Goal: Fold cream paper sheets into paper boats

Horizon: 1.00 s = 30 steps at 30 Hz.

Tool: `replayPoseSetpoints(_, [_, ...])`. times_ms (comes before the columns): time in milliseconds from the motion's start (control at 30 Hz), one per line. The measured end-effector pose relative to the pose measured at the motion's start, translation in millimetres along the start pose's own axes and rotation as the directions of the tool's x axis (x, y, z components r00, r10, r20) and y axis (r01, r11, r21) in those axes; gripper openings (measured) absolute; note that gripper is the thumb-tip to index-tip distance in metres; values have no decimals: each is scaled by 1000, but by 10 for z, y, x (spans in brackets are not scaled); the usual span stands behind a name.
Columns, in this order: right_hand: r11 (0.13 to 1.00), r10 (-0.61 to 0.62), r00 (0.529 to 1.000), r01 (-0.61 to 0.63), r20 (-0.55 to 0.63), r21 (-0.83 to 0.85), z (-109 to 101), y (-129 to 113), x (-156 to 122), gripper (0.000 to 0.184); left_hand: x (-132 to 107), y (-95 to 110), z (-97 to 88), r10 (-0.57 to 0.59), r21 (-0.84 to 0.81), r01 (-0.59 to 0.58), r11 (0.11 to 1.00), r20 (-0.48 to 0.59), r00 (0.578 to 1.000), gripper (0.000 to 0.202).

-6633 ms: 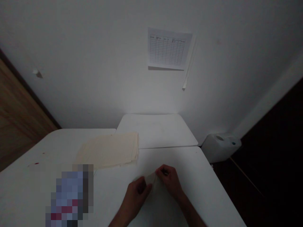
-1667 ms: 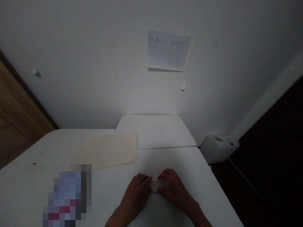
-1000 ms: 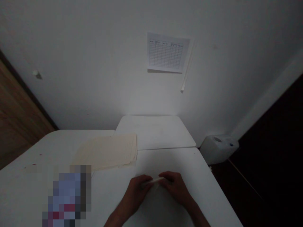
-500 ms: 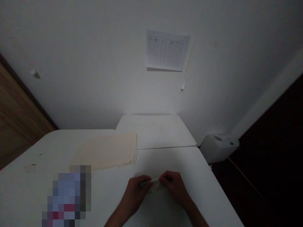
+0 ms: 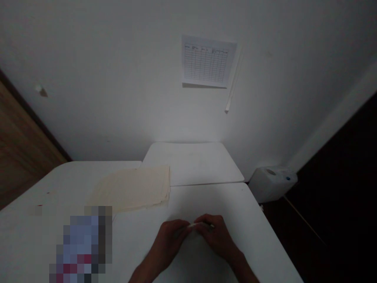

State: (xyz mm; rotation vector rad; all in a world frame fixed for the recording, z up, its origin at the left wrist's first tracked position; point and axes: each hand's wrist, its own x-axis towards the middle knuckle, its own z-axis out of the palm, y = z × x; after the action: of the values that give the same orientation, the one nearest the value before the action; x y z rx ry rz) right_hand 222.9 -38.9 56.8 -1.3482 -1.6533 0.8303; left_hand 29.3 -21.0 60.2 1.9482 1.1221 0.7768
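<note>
Left hand (image 5: 169, 239) and right hand (image 5: 213, 236) together on a small pale folded sheet (image 5: 196, 225), white table (image 5: 138, 243) beneath

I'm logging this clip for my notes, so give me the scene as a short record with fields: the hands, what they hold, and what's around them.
Left hand: pinches the left end of the white paper strip
Right hand: pinches its right end
White paper strip: small, folded or rolled flat, held between both hands; too dim to tell whether it touches the table
Table: white, under both hands
Cream sheets: flat stack on the table, left of and beyond the hands
Second table: white, against the wall
Chart: printed grid on the wall
Container: white, on the floor at right
</note>
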Motion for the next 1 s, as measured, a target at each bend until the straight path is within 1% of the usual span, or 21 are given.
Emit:
replayPoseSetpoints(67, [999,-20,1000,21,18,-30,-12,-26,-14,10,-8,11,5,31,19,-31,999,4,1000,30])
replayPoseSetpoints(133, [999,-22,999,23,45,-27,-20,-38,-12,13,-5,31,-2,41,68,-41,997,11,999,33])
replayPoseSetpoints(200, [1000,-24,998,25,57,-14,-21,-37,1,18,2,58,-17,27,104,-30,994,32,999,38])
replayPoseSetpoints(267, [999,-44,998,44,49,-8,-12,-24,12,20,5,80,-32,1,99,-6,995,58,998,41])
replayPoseSetpoints(367, [998,-58,997,57,45,6,13,16,9,23,-1,84,-44,-47,44,44,998,63,997,40])
replayPoseSetpoints(533, [1000,7,1000,-7,-20,18,25,86,-11,23,-30,14,-69,-190,-107,199,974,86,978,37])
replayPoseSetpoints(633, [1000,21,1000,-21,-23,15,-2,87,2,21,-39,-19,-95,-233,-158,242,957,76,970,37])
replayPoseSetpoints(767, [1000,11,1000,-11,-8,11,-31,74,23,19,-24,-22,-111,-231,-167,238,957,60,971,36])
replayPoseSetpoints(1000, [1000,-8,1000,8,-7,-3,-25,102,15,19,-38,-21,-116,-159,-121,164,979,49,986,43])
